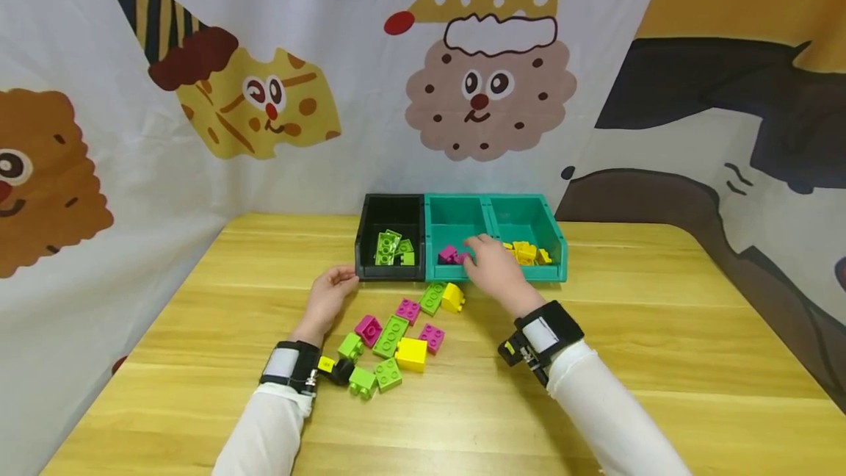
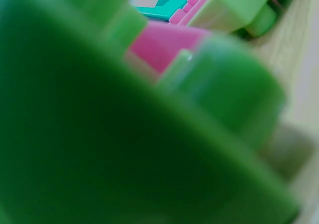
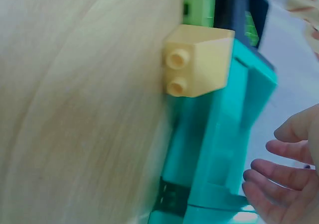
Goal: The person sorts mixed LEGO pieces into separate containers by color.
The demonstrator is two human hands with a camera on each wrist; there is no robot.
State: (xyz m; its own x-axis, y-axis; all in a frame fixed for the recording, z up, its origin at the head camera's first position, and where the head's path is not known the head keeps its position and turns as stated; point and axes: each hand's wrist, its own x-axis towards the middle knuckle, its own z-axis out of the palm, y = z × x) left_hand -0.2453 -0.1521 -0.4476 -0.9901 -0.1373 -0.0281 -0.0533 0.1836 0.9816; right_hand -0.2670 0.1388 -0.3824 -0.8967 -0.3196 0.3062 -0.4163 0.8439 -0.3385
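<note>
In the head view my left hand (image 1: 328,301) rests on the table, its fingertips against the front left corner of the black bin (image 1: 390,272). My right hand (image 1: 497,270) hangs over the front of the middle teal bin (image 1: 456,274), where pink bricks (image 1: 449,255) lie. The right wrist view shows that hand's fingers (image 3: 279,171) loosely bent and apart, with nothing between them. Green bricks (image 1: 388,247) lie in the black bin and yellow bricks (image 1: 526,253) in the right teal bin. A blurred green brick (image 2: 124,149) fills much of the left wrist view.
In front of the bins lie loose bricks: several green, such as a long one (image 1: 391,336), several pink, such as one (image 1: 432,338), a yellow block (image 1: 412,354) and a yellow brick (image 1: 452,297) by the teal bin's front. A printed curtain (image 1: 370,94) hangs behind the table.
</note>
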